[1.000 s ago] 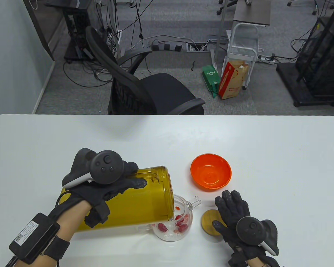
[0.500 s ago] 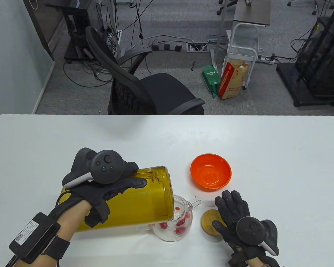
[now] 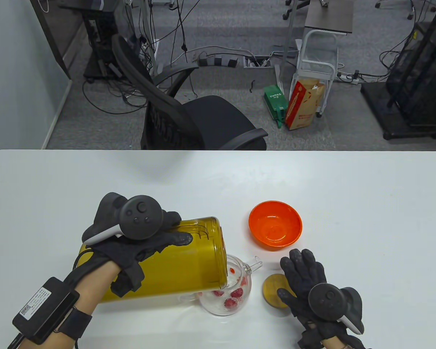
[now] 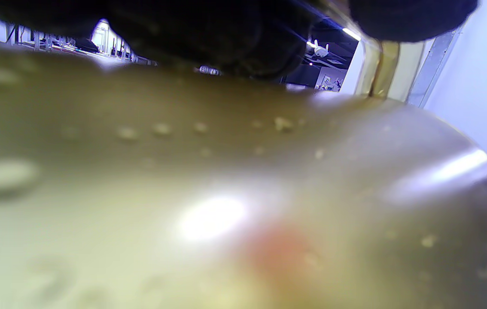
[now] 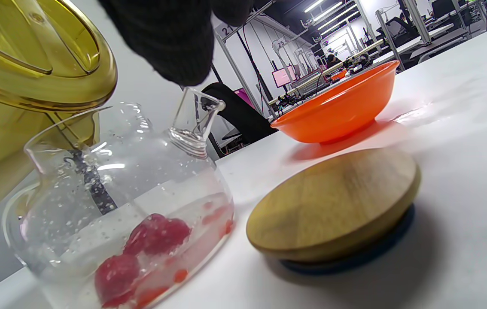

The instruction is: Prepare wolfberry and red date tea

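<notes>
yellow pitcher (image 3: 174, 261), orange bowl (image 3: 275, 224), red dates (image 3: 232, 296)

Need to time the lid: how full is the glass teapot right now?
Partly filled. In the right wrist view, water in the glass teapot sits low, well under its neck, red dates floating; the yellow pitcher is tipped over it.

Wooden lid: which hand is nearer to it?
Right. The right hand rests at the wooden lid, thumb on its edge; the left hand grips the yellow pitcher.
</notes>
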`<state>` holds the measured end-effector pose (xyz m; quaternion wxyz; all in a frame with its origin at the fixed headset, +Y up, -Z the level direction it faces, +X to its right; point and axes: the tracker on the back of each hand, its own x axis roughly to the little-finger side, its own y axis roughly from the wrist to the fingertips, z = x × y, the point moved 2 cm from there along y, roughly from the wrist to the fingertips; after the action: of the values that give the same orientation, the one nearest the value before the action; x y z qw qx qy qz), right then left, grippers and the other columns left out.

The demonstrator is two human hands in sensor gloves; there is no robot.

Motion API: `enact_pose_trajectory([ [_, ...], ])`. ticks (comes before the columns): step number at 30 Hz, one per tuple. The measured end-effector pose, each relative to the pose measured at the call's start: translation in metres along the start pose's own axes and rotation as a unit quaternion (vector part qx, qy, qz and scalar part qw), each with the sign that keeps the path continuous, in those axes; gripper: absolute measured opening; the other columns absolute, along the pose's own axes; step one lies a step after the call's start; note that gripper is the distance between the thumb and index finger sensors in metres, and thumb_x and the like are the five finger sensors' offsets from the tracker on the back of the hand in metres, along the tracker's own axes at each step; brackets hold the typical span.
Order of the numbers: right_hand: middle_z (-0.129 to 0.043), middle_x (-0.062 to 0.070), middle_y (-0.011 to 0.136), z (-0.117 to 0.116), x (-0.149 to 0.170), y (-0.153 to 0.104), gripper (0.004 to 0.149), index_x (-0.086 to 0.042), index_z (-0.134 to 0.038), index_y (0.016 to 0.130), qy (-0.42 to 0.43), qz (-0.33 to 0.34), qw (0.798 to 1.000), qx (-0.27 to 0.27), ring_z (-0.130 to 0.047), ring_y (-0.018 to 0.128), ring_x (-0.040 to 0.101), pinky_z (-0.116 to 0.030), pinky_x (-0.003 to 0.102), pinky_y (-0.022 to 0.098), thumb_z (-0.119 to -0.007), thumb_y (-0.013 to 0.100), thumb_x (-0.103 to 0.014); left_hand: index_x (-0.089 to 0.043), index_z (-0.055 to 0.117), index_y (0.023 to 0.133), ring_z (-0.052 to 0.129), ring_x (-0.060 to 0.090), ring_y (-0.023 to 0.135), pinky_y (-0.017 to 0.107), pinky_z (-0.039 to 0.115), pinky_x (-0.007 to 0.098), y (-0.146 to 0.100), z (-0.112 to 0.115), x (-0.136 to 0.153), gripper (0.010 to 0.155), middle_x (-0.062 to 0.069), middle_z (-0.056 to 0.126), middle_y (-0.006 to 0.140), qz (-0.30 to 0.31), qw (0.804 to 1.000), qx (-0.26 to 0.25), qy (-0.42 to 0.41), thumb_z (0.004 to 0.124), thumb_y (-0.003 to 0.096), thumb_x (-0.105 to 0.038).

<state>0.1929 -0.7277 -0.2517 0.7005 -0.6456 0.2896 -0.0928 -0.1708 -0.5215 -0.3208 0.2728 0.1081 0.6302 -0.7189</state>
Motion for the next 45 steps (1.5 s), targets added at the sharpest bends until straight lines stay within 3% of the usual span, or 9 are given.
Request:
enact_pose_trajectory([
  [45,-0.027,0.010,0.121,0.0005,-0.0012,-0.0006,0.076,-0.015,-0.041,0.114,-0.002,0.003,1.000,-0.001,-0.014,0.107,0.033,-0.020,0.057,0.076,-0.083,0.054,-0.035,-0.018,0.085,0.075,0.096,0.017,0.021,0.021,0.086,0.040,-0.0005,-0.0015,-0.0029,0.061,0.007,0.095,0.047,-0.005,1.000,0.002,0.009,0.065,0.0450,-0.066],
])
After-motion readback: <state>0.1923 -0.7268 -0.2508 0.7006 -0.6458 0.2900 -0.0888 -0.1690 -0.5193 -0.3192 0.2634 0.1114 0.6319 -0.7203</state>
